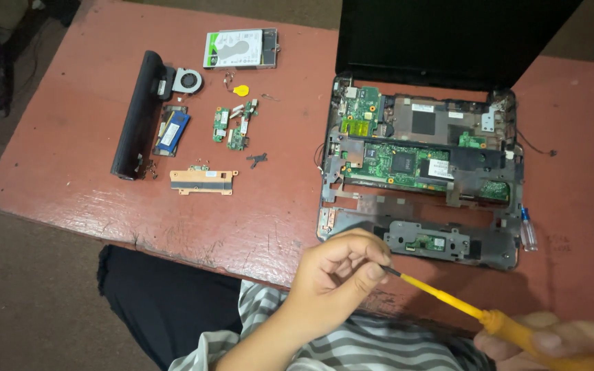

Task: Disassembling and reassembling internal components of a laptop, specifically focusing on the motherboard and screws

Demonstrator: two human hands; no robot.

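Left hand [338, 264] fingers pinched on the tip of a yellow screwdriver [448, 297]; right hand [565, 340], partly cropped, apparently wrapped around its handle. Opened laptop shell [338, 206] holds green circuit boards [397, 161].

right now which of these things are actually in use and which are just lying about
In use:
left hand, pinching the tip
right hand, gripping the handle
yellow screwdriver
opened laptop

Lying about:
hard drive
battery bar
fan
small circuit boards
copper plate
clear-handled screwdriver

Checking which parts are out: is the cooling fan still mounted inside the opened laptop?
No, the cooling fan lies on the table, beside the long black battery, apart from the laptop.
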